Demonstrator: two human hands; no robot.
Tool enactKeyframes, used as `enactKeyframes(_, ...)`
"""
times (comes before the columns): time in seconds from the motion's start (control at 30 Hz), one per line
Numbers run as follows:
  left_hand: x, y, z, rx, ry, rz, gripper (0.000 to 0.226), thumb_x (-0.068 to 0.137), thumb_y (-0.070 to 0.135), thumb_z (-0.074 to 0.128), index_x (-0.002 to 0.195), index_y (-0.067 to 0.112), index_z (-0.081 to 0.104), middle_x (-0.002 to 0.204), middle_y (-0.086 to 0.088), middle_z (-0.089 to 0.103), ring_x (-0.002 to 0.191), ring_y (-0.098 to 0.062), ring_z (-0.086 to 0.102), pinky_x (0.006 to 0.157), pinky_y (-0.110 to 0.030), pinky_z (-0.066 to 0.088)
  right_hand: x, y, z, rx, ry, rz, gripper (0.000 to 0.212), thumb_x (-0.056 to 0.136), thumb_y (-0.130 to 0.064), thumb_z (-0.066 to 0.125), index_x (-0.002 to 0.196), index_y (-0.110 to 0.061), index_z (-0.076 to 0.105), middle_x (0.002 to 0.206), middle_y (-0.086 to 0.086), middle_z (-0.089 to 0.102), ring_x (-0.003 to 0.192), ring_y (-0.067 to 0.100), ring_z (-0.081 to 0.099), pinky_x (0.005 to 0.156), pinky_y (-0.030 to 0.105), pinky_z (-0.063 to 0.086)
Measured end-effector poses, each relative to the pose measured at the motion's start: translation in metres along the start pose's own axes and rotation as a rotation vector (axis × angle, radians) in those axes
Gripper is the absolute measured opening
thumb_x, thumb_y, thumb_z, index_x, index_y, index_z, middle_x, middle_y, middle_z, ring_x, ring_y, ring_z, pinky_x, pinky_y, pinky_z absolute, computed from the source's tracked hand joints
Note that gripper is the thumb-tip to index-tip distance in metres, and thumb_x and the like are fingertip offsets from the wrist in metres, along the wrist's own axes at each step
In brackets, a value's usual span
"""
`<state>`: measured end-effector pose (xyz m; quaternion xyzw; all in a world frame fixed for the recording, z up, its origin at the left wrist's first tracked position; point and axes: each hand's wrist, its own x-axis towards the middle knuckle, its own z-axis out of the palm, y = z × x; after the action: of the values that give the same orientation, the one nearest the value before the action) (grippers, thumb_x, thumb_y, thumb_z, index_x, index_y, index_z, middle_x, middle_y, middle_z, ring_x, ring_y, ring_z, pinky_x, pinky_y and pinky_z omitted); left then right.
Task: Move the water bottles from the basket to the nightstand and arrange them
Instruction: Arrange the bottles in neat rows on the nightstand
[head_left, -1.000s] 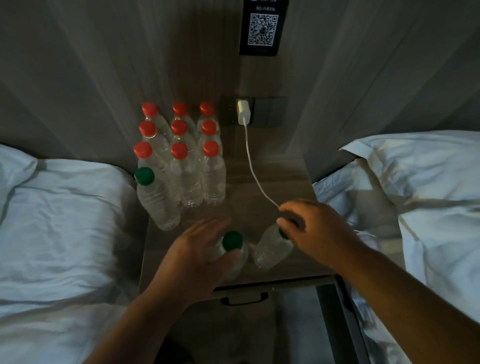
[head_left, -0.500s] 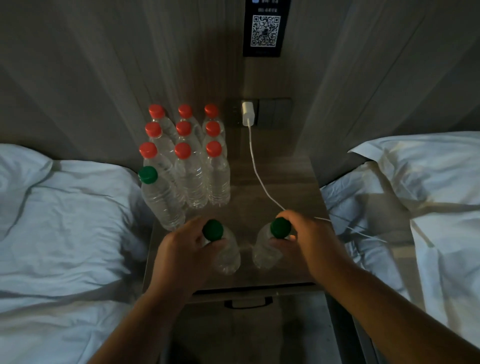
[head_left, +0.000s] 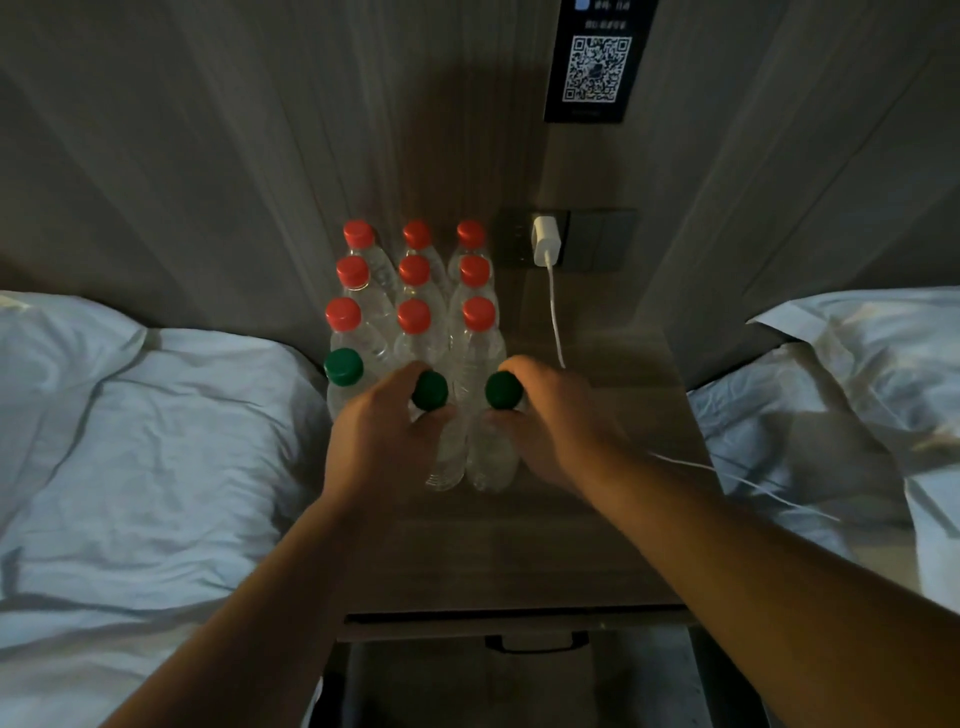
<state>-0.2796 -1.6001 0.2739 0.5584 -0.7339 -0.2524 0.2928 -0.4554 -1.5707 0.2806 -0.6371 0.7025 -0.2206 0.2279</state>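
Note:
Several clear red-capped water bottles (head_left: 414, 317) stand in rows at the back left of the wooden nightstand (head_left: 597, 530). In front of them stands a row of green-capped bottles. The left green-capped bottle (head_left: 343, 367) stands free. My left hand (head_left: 384, 441) grips the middle green-capped bottle (head_left: 429, 391) below its cap. My right hand (head_left: 550, 421) grips the right green-capped bottle (head_left: 503, 390) the same way. Both held bottles are upright, side by side, close to the red-capped row. The basket is not in view.
A white charger (head_left: 546, 241) sits in a wall socket, and its cable (head_left: 558, 332) runs down across the nightstand onto the right bed (head_left: 831, 415). The left bed (head_left: 156, 441) touches the nightstand. A drawer handle (head_left: 535, 643) shows below the front edge. A QR sign (head_left: 595, 67) hangs above.
Both hands have pushed their green-capped bottles away from the nightstand's front edge, back toward the red-capped rows, and brought them close together in line with the left green-capped bottle.

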Motion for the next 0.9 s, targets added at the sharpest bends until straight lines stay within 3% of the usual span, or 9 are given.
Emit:
enactKeyframes(0.1,0.014,-0.003,0.003,0.021,0.023,0.000,0.019,0.083,0.028,0.071,0.099,0.022,0.061,0.081,0.009,0.062,0.077,-0.019,0.061,0.065,-0.030,0.045,0.019,0.000,0.008,0.001,0.039,0.025,0.027,0.086,-0.029,0.067,0.109,-0.022,0.055,0.096,0.002,0.064,0.086,0.018,0.060,0.068,0.026,0.041)
enactKeyframes(0.23,0.018,0.001,0.002,-0.029,-0.013,-0.009,0.049,0.086,0.025,0.069,0.132,0.022,0.054,0.111,0.009,0.060,0.099,-0.010,0.056,0.079,-0.028,0.043,0.015,0.000,0.007,0.170,0.040,0.025,0.021,0.084,-0.040,0.064,0.097,-0.032,0.050,0.081,-0.014,0.059,0.076,0.007,0.058,0.061,0.025,0.043)
enactKeyframes(0.37,-0.015,-0.016,-0.002,-0.122,0.070,0.003,0.072,0.077,0.031,0.078,0.140,0.025,0.044,0.134,0.006,0.050,0.122,-0.011,0.051,0.094,-0.035,0.049,0.001,0.017,0.029,0.346,0.061,0.130,0.044,0.074,-0.047,0.073,0.111,-0.043,0.050,0.105,-0.022,0.064,0.097,-0.005,0.060,0.082,0.026,0.054)
enactKeyframes(0.43,-0.033,-0.034,-0.003,-0.128,0.197,-0.104,0.084,0.070,0.041,0.079,0.143,0.023,0.040,0.143,0.004,0.040,0.130,-0.021,0.047,0.103,-0.038,0.047,-0.004,0.024,0.045,0.451,0.003,0.233,0.058,0.071,-0.040,0.078,0.118,-0.051,0.045,0.113,-0.026,0.061,0.103,-0.004,0.058,0.088,0.030,0.052)
enactKeyframes(0.5,-0.041,-0.052,0.003,-0.132,0.213,-0.313,0.107,0.063,0.053,0.079,0.152,0.022,0.027,0.157,0.002,0.022,0.140,-0.016,0.032,0.112,-0.024,0.032,-0.007,0.030,0.061,0.464,-0.049,0.304,0.065,0.074,-0.036,0.079,0.127,-0.045,0.042,0.112,-0.024,0.059,0.102,-0.004,0.056,0.090,0.029,0.050)
enactKeyframes(0.6,-0.036,-0.063,0.021,-0.293,0.089,-0.494,0.140,0.052,0.055,0.088,0.155,0.028,-0.004,0.165,0.003,0.001,0.149,-0.012,0.009,0.119,-0.037,0.019,-0.010,0.029,0.077,0.448,0.012,0.384,0.068,0.075,-0.036,0.078,0.132,-0.034,0.040,0.116,-0.016,0.058,0.102,0.003,0.058,0.084,0.027,0.050)
enactKeyframes(0.7,-0.027,-0.062,0.037,-0.323,0.048,-0.426,0.136,0.060,0.042,0.090,0.155,0.026,-0.006,0.165,0.005,-0.002,0.145,-0.002,0.000,0.115,-0.030,0.013,-0.007,0.028,0.084,0.459,0.029,0.370,0.062,0.080,-0.030,0.075,0.132,-0.035,0.041,0.105,-0.027,0.055,0.093,-0.010,0.053,0.076,0.014,0.042)
enactKeyframes(0.77,-0.024,-0.066,0.042,-0.345,0.055,-0.444,0.132,0.065,0.040,0.089,0.155,0.024,-0.006,0.164,0.007,-0.002,0.137,0.006,-0.001,0.112,-0.025,0.011,-0.004,0.027,0.084,0.458,0.013,0.357,0.061,0.081,-0.028,0.074,0.132,-0.037,0.041,0.102,-0.031,0.054,0.096,-0.009,0.054,0.087,0.021,0.045)
enactKeyframes(0.9,-0.021,-0.073,0.043,-0.341,0.071,-0.440,0.124,0.068,0.044,0.086,0.155,0.027,-0.002,0.164,0.005,0.007,0.148,-0.009,0.009,0.117,-0.037,0.021,-0.001,0.027,0.083,0.454,0.004,0.348,0.061,0.081,-0.027,0.074,0.131,-0.038,0.041,0.098,-0.032,0.056,0.093,-0.011,0.054,0.087,0.023,0.046)
